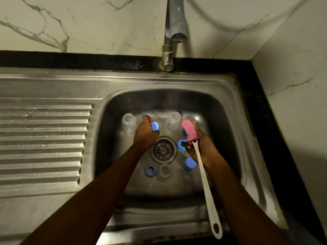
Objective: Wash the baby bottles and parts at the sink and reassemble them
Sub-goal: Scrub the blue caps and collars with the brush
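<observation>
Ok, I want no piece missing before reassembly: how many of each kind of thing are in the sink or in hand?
2 clear bottles
2 blue caps, one in the left hand
2 blue rings
1 clear cover
1 brush, in the right hand
1 blue piece, half hidden behind the brush
Total: 9
</observation>
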Demonstrator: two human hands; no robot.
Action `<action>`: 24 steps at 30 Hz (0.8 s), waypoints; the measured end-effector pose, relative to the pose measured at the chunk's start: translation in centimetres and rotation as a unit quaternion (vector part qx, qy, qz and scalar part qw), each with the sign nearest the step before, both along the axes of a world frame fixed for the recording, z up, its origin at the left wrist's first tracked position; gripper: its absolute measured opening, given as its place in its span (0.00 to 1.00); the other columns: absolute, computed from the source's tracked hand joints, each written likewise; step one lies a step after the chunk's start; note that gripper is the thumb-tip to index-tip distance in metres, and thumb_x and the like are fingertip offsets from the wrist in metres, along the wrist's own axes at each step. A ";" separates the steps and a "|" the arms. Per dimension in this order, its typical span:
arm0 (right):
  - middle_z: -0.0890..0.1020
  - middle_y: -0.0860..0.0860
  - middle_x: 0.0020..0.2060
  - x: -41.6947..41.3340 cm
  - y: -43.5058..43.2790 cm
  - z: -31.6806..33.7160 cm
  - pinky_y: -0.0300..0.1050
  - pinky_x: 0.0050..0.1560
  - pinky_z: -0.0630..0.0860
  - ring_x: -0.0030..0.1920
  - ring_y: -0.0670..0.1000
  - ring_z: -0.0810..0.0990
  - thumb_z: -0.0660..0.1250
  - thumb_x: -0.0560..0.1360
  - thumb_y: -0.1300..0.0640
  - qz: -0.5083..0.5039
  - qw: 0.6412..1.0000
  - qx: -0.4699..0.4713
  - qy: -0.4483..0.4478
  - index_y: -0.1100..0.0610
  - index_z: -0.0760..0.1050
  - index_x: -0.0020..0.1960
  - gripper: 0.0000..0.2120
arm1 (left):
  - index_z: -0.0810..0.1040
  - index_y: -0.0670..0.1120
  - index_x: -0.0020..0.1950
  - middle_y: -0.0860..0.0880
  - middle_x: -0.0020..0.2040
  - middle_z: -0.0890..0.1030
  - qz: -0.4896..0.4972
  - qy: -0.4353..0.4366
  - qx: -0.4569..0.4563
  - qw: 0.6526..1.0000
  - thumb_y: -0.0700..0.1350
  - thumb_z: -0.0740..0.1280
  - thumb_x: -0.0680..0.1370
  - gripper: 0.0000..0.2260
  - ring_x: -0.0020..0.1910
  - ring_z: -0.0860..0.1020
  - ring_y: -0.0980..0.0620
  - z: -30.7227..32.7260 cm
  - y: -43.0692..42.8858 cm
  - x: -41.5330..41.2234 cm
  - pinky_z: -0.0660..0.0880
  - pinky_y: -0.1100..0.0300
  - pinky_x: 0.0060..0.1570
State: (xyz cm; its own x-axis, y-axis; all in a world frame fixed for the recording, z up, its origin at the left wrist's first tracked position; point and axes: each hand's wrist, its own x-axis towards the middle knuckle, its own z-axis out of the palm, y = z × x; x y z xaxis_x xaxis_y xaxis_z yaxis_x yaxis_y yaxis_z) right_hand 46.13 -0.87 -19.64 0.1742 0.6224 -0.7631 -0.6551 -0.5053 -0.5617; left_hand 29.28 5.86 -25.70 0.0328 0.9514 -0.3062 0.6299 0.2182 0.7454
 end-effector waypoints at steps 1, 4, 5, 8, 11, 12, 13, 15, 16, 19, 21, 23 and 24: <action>0.79 0.49 0.26 0.2 0.0 -0.1 0.36 0.24 0.68 0.26 0.47 0.66 0.61 0.80 0.52 -0.002 1.000 0.003 0.007 0.59 0.75 0.58 0.13 | 0.67 0.46 0.56 0.47 0.48 0.77 -0.007 0.005 0.004 1.000 0.39 0.70 0.74 0.16 0.47 0.77 0.46 -0.5 0.0 -0.1 0.71 0.56 0.45; 0.82 0.50 0.30 0.4 -0.2 -0.4 0.35 0.24 0.70 0.26 0.46 0.67 0.64 0.79 0.52 -0.008 1.000 0.008 0.027 0.59 0.78 0.58 0.13 | 0.67 0.47 0.54 0.48 0.48 0.76 -0.040 0.032 0.007 0.999 0.37 0.70 0.73 0.15 0.47 0.78 0.46 -1.2 0.0 -0.4 0.73 0.54 0.45; 0.83 0.51 0.32 0.5 -0.3 -0.5 0.35 0.24 0.70 0.26 0.45 0.68 0.65 0.79 0.52 -0.010 0.999 0.010 0.032 0.59 0.78 0.59 0.13 | 0.66 0.47 0.54 0.47 0.49 0.76 -0.044 0.040 0.006 0.998 0.37 0.69 0.73 0.16 0.47 0.77 0.46 -1.4 0.1 -0.5 0.74 0.53 0.46; 0.83 0.51 0.32 0.7 -0.6 -0.5 0.35 0.27 0.70 0.27 0.45 0.68 0.65 0.79 0.52 -0.008 1.000 0.013 0.027 0.58 0.79 0.57 0.12 | 0.66 0.45 0.58 0.46 0.51 0.76 -0.030 0.056 0.005 0.998 0.38 0.70 0.73 0.18 0.50 0.77 0.44 -1.5 0.5 -0.3 0.72 0.53 0.46; 0.78 0.52 0.29 0.9 -0.8 -0.5 0.36 0.30 0.69 0.27 0.46 0.68 0.65 0.79 0.51 -0.003 1.000 0.005 0.015 0.59 0.78 0.54 0.12 | 0.66 0.43 0.62 0.41 0.56 0.78 -0.020 0.072 -0.006 0.997 0.39 0.69 0.74 0.19 0.54 0.78 0.41 -1.4 0.9 0.1 0.72 0.52 0.48; 0.80 0.52 0.31 1.0 -0.8 -0.4 0.37 0.32 0.69 0.29 0.46 0.69 0.65 0.79 0.51 -0.002 1.000 0.011 0.015 0.59 0.78 0.55 0.13 | 0.66 0.42 0.63 0.41 0.57 0.78 -0.016 0.078 -0.007 0.997 0.39 0.69 0.74 0.20 0.56 0.78 0.40 -1.2 1.0 0.2 0.72 0.52 0.50; 0.83 0.53 0.35 1.1 -0.8 -0.3 0.38 0.35 0.70 0.31 0.47 0.70 0.65 0.78 0.51 -0.001 1.000 0.017 0.014 0.59 0.79 0.56 0.13 | 0.66 0.42 0.65 0.40 0.59 0.78 -0.014 0.082 -0.006 0.997 0.39 0.70 0.74 0.22 0.58 0.78 0.39 -1.1 0.9 0.2 0.72 0.53 0.51; 0.84 0.52 0.35 1.2 -0.9 0.2 0.37 0.32 0.70 0.29 0.46 0.70 0.65 0.79 0.51 0.005 1.000 0.024 0.001 0.58 0.79 0.56 0.13 | 0.66 0.42 0.69 0.41 0.64 0.76 -0.002 0.078 0.004 0.997 0.40 0.72 0.73 0.27 0.62 0.76 0.41 -0.7 0.6 0.4 0.73 0.53 0.57; 0.81 0.52 0.30 1.3 -1.0 0.5 0.36 0.28 0.70 0.27 0.46 0.68 0.64 0.79 0.51 0.007 1.000 0.020 -0.010 0.59 0.78 0.55 0.13 | 0.66 0.42 0.70 0.42 0.65 0.75 0.008 0.073 0.018 0.997 0.41 0.74 0.73 0.28 0.63 0.75 0.42 -0.3 0.2 0.6 0.73 0.53 0.59; 0.71 0.51 0.24 1.6 -1.3 1.2 0.36 0.25 0.69 0.23 0.46 0.68 0.63 0.80 0.49 0.003 0.999 -0.004 -0.034 0.60 0.76 0.54 0.15 | 0.71 0.43 0.66 0.44 0.62 0.75 0.005 0.116 0.114 0.987 0.45 0.74 0.72 0.25 0.61 0.74 0.43 0.9 -1.2 1.5 0.72 0.52 0.58; 0.70 0.51 0.25 1.8 -1.7 1.7 0.37 0.26 0.68 0.23 0.46 0.68 0.63 0.79 0.47 0.006 0.999 -0.013 -0.048 0.61 0.77 0.53 0.16 | 0.76 0.43 0.59 0.44 0.57 0.77 -0.039 0.121 0.159 0.979 0.45 0.72 0.72 0.17 0.56 0.74 0.43 2.0 -2.5 2.6 0.71 0.52 0.54; 0.70 0.52 0.26 2.1 -2.0 1.5 0.38 0.27 0.68 0.23 0.46 0.68 0.63 0.79 0.47 0.009 0.998 -0.021 -0.064 0.61 0.78 0.53 0.16 | 0.80 0.43 0.50 0.45 0.51 0.78 -0.112 0.061 0.147 0.981 0.43 0.72 0.72 0.08 0.53 0.75 0.45 3.0 -3.7 4.1 0.71 0.54 0.51; 0.70 0.53 0.27 2.3 -2.2 1.5 0.38 0.26 0.68 0.23 0.46 0.68 0.63 0.79 0.47 0.010 0.997 -0.022 -0.070 0.61 0.78 0.55 0.17 | 0.81 0.44 0.47 0.45 0.50 0.79 -0.151 0.034 0.130 0.979 0.43 0.72 0.72 0.06 0.52 0.76 0.45 3.3 -4.3 4.7 0.72 0.55 0.51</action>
